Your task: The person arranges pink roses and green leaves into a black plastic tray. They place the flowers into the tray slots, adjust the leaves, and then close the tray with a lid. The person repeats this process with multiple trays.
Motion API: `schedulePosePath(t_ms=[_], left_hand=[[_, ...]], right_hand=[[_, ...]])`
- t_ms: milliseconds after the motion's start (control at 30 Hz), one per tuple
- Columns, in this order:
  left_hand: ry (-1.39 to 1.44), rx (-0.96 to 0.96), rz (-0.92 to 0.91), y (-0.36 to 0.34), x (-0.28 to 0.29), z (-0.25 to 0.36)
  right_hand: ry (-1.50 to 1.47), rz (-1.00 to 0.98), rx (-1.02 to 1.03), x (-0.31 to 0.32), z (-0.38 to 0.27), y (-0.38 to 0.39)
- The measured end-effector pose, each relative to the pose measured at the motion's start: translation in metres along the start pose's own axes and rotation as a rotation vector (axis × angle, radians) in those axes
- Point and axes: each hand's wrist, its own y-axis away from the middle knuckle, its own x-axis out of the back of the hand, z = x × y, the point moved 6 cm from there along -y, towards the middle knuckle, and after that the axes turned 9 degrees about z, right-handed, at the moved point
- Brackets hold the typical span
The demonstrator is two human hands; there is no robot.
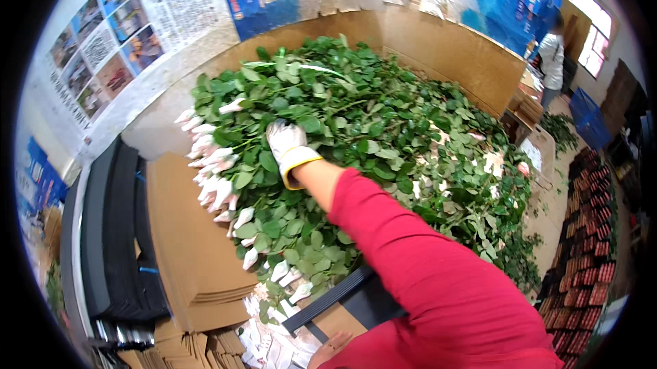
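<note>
My right hand (286, 147), in a white glove with dark fingertips and a yellow cuff, reaches into a large heap of leafy rose stems (369, 116); its fingertips are partly hidden among the leaves. White-sleeved pale flower heads (220, 192) line the heap's left side. My left hand (332, 348), bare, shows only in part at the bottom, beside a black-edged board (328, 297) with brown cardboard on it. Its grip is unclear. Loose white sleeves or scraps (256, 338) lie below the flower heads.
Stacked cardboard sheets (178, 232) and black panels (116, 232) stand at left. A cardboard barrier (445, 61) backs the heap. At right are another person (551, 61), a blue crate (587, 117), a pale bin (536, 160), fallen leaves and long dark racks holding pinkish bundles (582, 259).
</note>
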Motion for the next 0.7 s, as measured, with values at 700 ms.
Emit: schedulePosePath(t_ms=[700], left_hand=[[-0.335, 0.459, 0.014, -0.019, 0.018, 0.047]], right_hand=[[-0.093, -0.812, 0.546, 0.148, 0.044, 0.153]])
